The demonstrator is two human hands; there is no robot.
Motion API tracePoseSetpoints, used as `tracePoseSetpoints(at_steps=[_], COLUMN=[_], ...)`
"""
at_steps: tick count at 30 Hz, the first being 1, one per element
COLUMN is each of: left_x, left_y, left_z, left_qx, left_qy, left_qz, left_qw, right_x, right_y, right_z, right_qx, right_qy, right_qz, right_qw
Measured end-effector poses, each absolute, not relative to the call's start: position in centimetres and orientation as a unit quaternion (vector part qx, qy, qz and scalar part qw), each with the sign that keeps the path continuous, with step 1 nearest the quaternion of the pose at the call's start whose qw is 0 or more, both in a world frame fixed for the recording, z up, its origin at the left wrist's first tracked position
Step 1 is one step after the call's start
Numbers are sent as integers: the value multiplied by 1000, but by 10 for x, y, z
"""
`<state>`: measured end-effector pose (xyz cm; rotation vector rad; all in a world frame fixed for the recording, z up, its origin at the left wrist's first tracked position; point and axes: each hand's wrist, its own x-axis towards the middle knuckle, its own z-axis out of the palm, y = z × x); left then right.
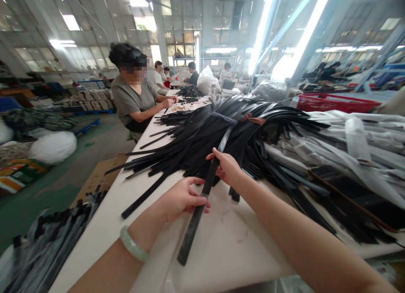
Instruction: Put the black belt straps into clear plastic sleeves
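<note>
A long black strap [192, 231] runs from the big heap down toward the near table edge, its free end hanging over the bare tabletop. Fingers of my left hand [186, 198] pinch it partway along, thumb on top. Farther up, my right hand [226, 164] grips the same strap close to the heap. The heap of black straps [196, 137] fans out across the table, bound with a dark tie [224, 118] and a brown tie [255, 120]. Where the held strap's far end lies among the others I cannot make out.
White-wrapped bundles [354, 137] and a red crate [337, 103] are on the right. At the left of the table [104, 234], more wrapped straps [53, 242] lie low beside cardboard [98, 174]. A co-worker [133, 94] sits across the left edge, hands over small parts.
</note>
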<state>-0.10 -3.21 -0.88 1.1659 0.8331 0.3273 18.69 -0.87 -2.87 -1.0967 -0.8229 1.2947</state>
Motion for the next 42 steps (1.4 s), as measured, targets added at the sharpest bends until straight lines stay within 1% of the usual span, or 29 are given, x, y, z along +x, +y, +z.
tracePoseSetpoints(at_steps=[2, 4, 8, 11, 13, 16, 18, 21, 23, 25, 27, 29, 34, 40, 42], left_x=[0, 1, 1, 0, -2, -5, -5, -2, 0, 2, 3, 3, 2, 2, 2], left_y=[-32, -31, -29, -28, -30, -35, -40, -44, -45, -45, -43, -42, -40, -41, -40], left_z=[-9, -8, -6, -5, -3, -1, -1, -1, -1, -2, -2, -3, -1, 2, 2], left_qx=[529, 521, 520, 519, 520, 498, 473, 458, 455, 457, 450, 435, 429, 410, 412], left_qy=[380, 370, 351, 346, 339, 316, 300, 292, 286, 283, 288, 295, 284, 233, 236], left_qz=[191, 233, 274, 281, 262, 142, 80, 69, 51, 40, 54, 72, 83, 100, 111], left_qw=[734, 733, 729, 729, 739, 795, 824, 837, 842, 842, 844, 848, 854, 876, 873], right_x=[184, 172, 143, 140, 145, 156, 163, 177, 189, 197, 196, 184, 158, 166, 158], right_y=[-8, -15, -35, -39, -36, -30, -29, -26, -22, -18, -17, -21, -33, -32, -36], right_z=[-28, -27, -22, -20, -20, -19, -16, -8, -2, 0, -1, -4, -6, -2, -5], right_qx=[-459, -454, -462, -455, -450, -455, -451, -410, -382, -382, -407, -424, -445, -509, -508], right_qy=[-368, -417, -535, -559, -555, -552, -557, -517, -450, -407, -416, -445, -472, -538, -565], right_qz=[522, 493, 446, 450, 440, 393, 391, 472, 501, 473, 423, 398, 395, 265, 264], right_qw=[617, 614, 549, 527, 544, 579, 578, 585, 633, 681, 695, 681, 650, 617, 593])
